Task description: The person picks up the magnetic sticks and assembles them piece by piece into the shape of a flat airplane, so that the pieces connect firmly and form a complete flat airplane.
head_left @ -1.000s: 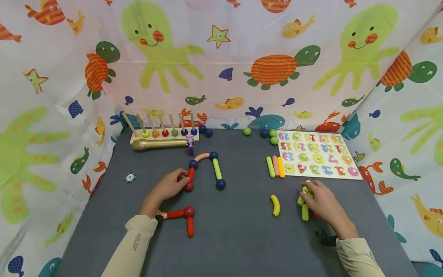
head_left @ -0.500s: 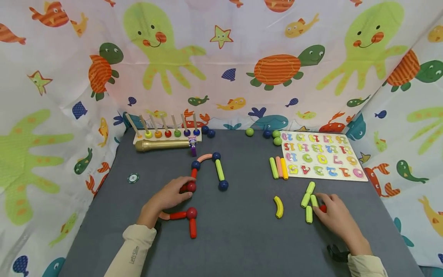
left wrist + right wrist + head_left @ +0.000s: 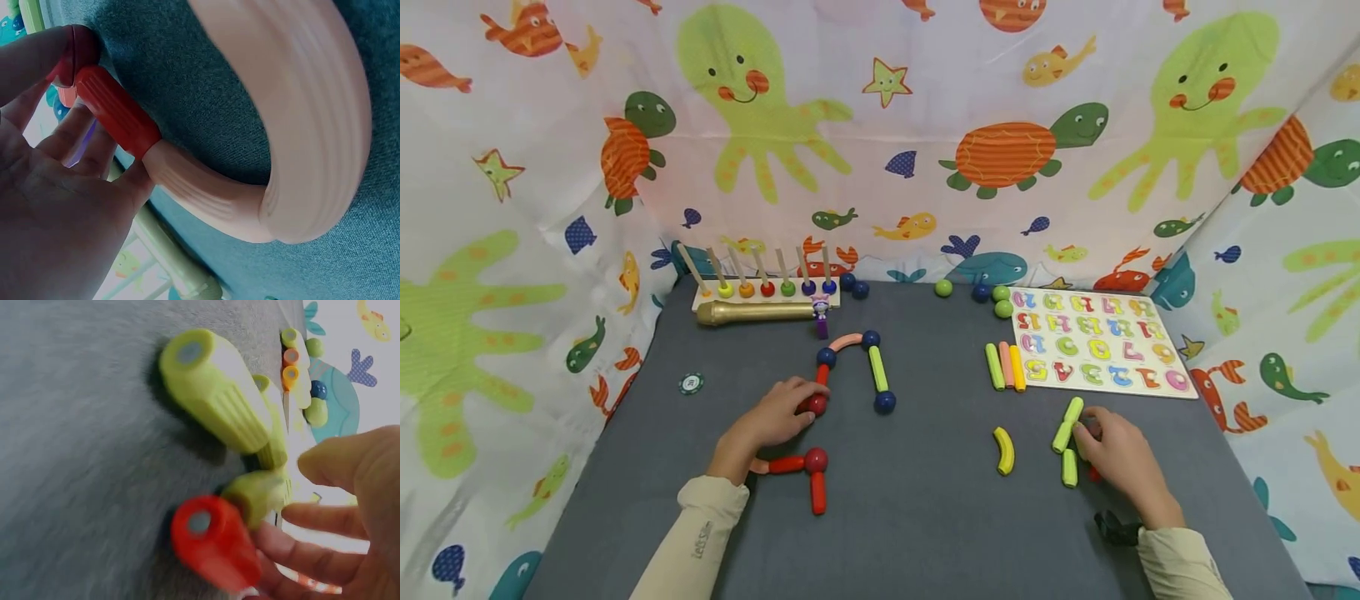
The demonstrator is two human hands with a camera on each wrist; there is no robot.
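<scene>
My left hand holds a red ball between thumb and fingers. This ball joins a chain: a red stick and pink curved sticks on one side, and another red stick, blue balls, a pink curve and a light green stick on the other. A second red ball lies nearer. My right hand is at light green sticks and a red stick, its fingers against them and its thumb apart. It hides part of that group in the head view.
A yellow curved stick lies between the hands. Behind are a number board, three sticks and loose green and blue balls. At back left are a peg rack, a gold microphone and a chip.
My right hand has pulled back from the green sticks, then shifted slightly up and left over one, which is now hidden. My left thumb and fingers have closed around the red ball.
</scene>
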